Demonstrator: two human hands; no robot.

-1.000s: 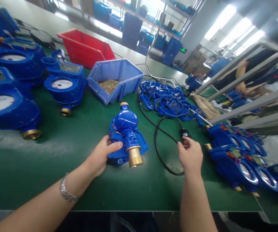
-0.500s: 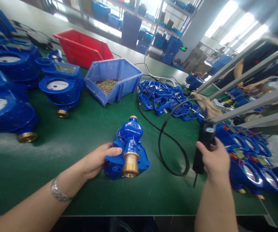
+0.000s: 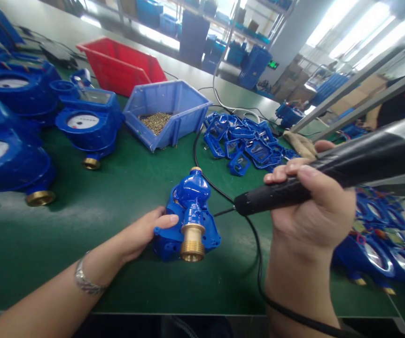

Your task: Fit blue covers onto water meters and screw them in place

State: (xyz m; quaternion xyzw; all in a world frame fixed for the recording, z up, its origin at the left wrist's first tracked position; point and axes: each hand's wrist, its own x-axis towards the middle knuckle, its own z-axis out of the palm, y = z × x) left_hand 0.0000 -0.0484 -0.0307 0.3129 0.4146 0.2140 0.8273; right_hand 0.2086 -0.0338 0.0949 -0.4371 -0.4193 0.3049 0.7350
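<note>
A blue water meter body (image 3: 188, 216) with brass threaded ends lies upside down on the green table mat (image 3: 125, 188), its near brass end pointing at me. My left hand (image 3: 142, 232) grips its left side, thumb on top. My right hand (image 3: 311, 206) is raised above the mat and wrapped round a black electric screwdriver (image 3: 329, 173), whose thin bit points left toward the meter body. The tool's black cable (image 3: 259, 263) hangs down past my right wrist.
Several finished blue meters (image 3: 86, 124) stand at the left. A blue bin of small screws (image 3: 163, 117) and a red bin (image 3: 118, 63) sit behind. A pile of blue plastic covers (image 3: 245, 143) lies at the middle right, more meters (image 3: 375, 244) at the far right.
My right hand picked the black screwdriver up off the mat, lifted it and turned it level, bit toward the meter body. My left hand stays on the meter body.
</note>
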